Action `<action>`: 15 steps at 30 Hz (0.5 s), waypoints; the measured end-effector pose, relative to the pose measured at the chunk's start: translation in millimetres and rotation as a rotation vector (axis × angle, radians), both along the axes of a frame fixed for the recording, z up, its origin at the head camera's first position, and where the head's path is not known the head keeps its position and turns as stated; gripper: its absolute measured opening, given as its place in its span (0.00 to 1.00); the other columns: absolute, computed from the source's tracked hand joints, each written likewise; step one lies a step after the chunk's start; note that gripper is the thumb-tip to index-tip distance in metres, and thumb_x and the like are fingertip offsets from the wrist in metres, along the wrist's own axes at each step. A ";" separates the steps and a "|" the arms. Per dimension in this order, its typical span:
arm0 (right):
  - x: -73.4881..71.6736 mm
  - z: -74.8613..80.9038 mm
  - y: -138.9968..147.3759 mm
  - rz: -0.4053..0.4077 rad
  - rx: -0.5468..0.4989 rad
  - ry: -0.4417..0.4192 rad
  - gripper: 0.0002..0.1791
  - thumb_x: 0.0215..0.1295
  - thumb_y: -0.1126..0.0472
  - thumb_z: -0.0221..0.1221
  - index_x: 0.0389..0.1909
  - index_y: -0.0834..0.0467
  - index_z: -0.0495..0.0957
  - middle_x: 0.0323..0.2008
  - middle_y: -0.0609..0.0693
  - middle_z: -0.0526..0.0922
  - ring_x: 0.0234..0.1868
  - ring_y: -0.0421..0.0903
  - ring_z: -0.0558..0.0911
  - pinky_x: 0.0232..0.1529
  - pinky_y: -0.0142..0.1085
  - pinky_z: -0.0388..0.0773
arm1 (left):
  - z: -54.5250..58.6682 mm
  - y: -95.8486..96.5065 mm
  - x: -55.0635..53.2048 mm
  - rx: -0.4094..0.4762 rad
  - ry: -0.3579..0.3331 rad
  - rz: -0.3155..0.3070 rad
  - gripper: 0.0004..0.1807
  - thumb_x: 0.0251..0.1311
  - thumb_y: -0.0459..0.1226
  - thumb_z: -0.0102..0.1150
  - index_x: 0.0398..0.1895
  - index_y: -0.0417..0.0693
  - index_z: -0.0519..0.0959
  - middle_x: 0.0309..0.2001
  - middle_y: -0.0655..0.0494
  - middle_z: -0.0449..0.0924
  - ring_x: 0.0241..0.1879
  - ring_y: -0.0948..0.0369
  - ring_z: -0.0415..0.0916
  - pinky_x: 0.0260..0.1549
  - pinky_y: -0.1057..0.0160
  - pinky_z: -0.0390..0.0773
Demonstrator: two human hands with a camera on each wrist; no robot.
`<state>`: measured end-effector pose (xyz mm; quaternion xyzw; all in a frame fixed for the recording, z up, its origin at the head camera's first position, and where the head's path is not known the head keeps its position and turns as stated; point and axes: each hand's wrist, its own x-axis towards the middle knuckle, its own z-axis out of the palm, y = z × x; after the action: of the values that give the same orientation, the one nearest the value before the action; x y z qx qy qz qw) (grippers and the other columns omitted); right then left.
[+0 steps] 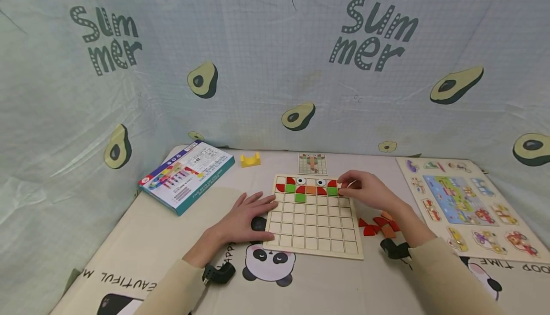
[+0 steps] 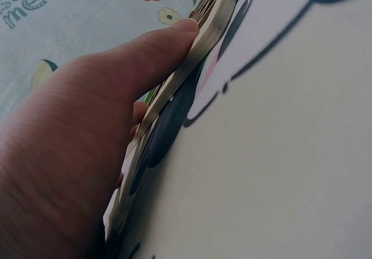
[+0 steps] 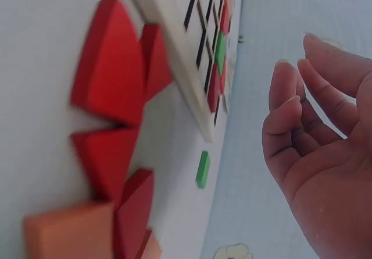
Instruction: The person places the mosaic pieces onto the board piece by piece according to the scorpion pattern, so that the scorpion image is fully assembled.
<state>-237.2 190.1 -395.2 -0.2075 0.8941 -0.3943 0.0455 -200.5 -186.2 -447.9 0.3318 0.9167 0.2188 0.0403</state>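
The left hand [image 1: 247,217] is resting, fingers spread, on the left edge of the grid board [image 1: 311,232], while the right hand [image 1: 366,189], nearer the red pieces [image 1: 369,230] lying just off the board's right edge, is hovering at its far right corner, fingers curled, any grip indeterminable.

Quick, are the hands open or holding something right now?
Left hand: open, resting on the left edge of the grid board.
Right hand: bent, near the board's far right corner; can't tell whether it pinches anything.
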 end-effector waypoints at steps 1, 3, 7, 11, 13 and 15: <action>1.7 -0.6 3.3 -0.006 0.002 -0.002 0.14 0.69 0.62 0.64 0.51 0.66 0.79 0.40 0.51 0.81 0.39 0.48 0.81 0.43 0.42 0.79 | 0.1 0.0 0.0 0.001 0.001 0.000 0.46 0.56 0.64 0.63 0.76 0.57 0.66 0.77 0.59 0.58 0.78 0.49 0.44 0.72 0.37 0.36; 5.2 -1.9 9.8 -0.013 0.012 -0.009 0.15 0.69 0.61 0.64 0.51 0.65 0.79 0.41 0.51 0.82 0.40 0.48 0.81 0.43 0.40 0.79 | 0.2 -0.1 0.0 0.001 0.004 -0.001 0.46 0.56 0.64 0.63 0.76 0.58 0.66 0.77 0.59 0.58 0.78 0.49 0.44 0.72 0.37 0.36; 12.7 -3.4 22.2 -0.047 0.042 -0.020 0.14 0.70 0.61 0.64 0.51 0.63 0.79 0.41 0.50 0.81 0.41 0.49 0.80 0.44 0.40 0.79 | -0.3 0.1 -0.1 -0.003 0.004 -0.001 0.46 0.57 0.64 0.63 0.76 0.58 0.66 0.77 0.59 0.57 0.78 0.49 0.44 0.72 0.37 0.36; 18.5 -4.5 34.1 -0.079 0.056 -0.030 0.14 0.69 0.60 0.64 0.51 0.62 0.79 0.40 0.50 0.81 0.42 0.50 0.79 0.43 0.42 0.79 | -0.7 0.1 -0.2 -0.005 0.001 -0.001 0.46 0.57 0.64 0.63 0.76 0.58 0.66 0.78 0.59 0.57 0.78 0.49 0.44 0.72 0.37 0.35; 20.6 -5.8 40.1 -0.091 0.062 -0.034 0.14 0.69 0.60 0.64 0.52 0.63 0.79 0.40 0.50 0.80 0.42 0.50 0.79 0.42 0.41 0.79 | -0.6 0.2 -0.3 -0.006 0.000 -0.002 0.46 0.57 0.64 0.63 0.76 0.57 0.66 0.78 0.59 0.57 0.78 0.49 0.44 0.72 0.37 0.35; 22.2 -7.9 46.6 -0.097 0.071 -0.029 0.14 0.69 0.61 0.64 0.51 0.63 0.79 0.39 0.50 0.80 0.42 0.50 0.79 0.41 0.40 0.79 | -0.4 0.4 -0.3 -0.006 -0.001 -0.001 0.46 0.57 0.64 0.63 0.76 0.57 0.66 0.78 0.59 0.57 0.78 0.49 0.44 0.72 0.37 0.35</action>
<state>-215.1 236.6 -403.1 -0.1565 0.9158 -0.3669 0.0467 -200.8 -185.8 -448.3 0.3321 0.9172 0.2162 0.0418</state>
